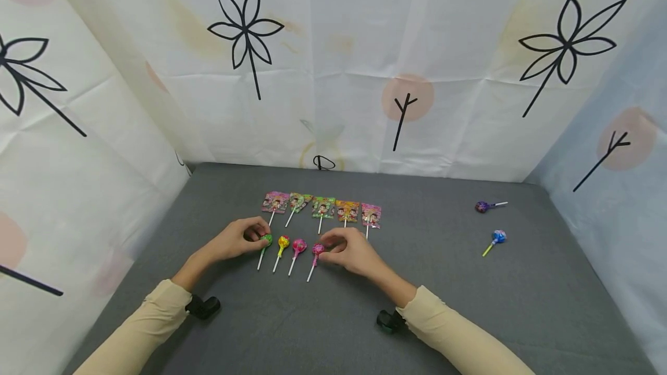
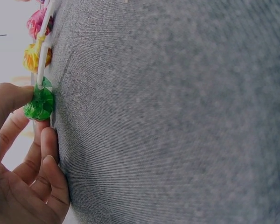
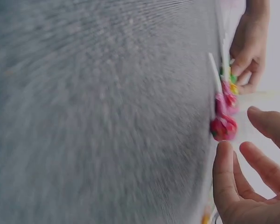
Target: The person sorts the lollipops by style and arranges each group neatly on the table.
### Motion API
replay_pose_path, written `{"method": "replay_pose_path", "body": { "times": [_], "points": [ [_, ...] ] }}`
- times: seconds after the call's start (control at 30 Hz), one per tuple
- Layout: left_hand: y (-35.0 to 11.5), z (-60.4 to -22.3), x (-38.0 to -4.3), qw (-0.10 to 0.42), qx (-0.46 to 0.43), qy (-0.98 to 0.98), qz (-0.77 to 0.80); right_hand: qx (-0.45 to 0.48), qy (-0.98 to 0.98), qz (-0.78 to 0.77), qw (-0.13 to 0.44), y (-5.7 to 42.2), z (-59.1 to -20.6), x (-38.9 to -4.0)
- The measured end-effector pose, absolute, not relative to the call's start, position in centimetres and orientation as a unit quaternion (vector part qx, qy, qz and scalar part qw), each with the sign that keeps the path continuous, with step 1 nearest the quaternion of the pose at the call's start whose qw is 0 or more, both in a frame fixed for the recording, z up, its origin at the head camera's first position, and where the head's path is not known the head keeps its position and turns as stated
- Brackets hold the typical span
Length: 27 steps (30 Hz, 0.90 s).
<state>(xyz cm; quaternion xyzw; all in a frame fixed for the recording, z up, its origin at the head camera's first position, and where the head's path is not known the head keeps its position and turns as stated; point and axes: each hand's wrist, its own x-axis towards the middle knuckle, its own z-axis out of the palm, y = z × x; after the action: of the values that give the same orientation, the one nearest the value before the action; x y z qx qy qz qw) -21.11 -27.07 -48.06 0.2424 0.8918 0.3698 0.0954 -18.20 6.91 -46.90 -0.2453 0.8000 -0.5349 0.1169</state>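
My left hand (image 1: 241,240) pinches the green lollipop (image 2: 39,103) by its wrapped head, thumb on one side and fingers on the other. Its white stick points toward me. To its right lie a yellow lollipop (image 1: 283,242), a pink lollipop (image 1: 299,246) and a second, redder pink lollipop (image 3: 223,128), side by side in a row. Beside that last one is my right hand (image 1: 350,249), thumb and fingers spread apart around its head, the index fingertip (image 3: 224,148) right at the candy. Nothing is held between those fingers.
Behind the row lie several flat-packed lollipops, among them a pink packet (image 1: 275,202), a green packet (image 1: 323,207) and an orange packet (image 1: 347,210). Off to the right are a purple lollipop (image 1: 482,206) and a blue lollipop (image 1: 498,236) on the grey tabletop (image 1: 443,282). Patterned white curtains (image 1: 344,28) enclose the table.
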Motion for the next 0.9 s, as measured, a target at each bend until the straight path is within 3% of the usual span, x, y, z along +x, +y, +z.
{"method": "replay_pose_path", "body": {
  "times": [0.4,0.9],
  "points": [
    [-27.1,-47.9,-21.0,0.098,0.239,0.894,0.365,-0.243,0.742,-0.611,0.131,14.3,-45.9,-17.7],
    [-27.1,-48.1,-21.1,0.1,0.242,0.891,0.372,-0.219,0.771,-0.593,0.073,25.6,-45.5,-15.8]
  ]
}}
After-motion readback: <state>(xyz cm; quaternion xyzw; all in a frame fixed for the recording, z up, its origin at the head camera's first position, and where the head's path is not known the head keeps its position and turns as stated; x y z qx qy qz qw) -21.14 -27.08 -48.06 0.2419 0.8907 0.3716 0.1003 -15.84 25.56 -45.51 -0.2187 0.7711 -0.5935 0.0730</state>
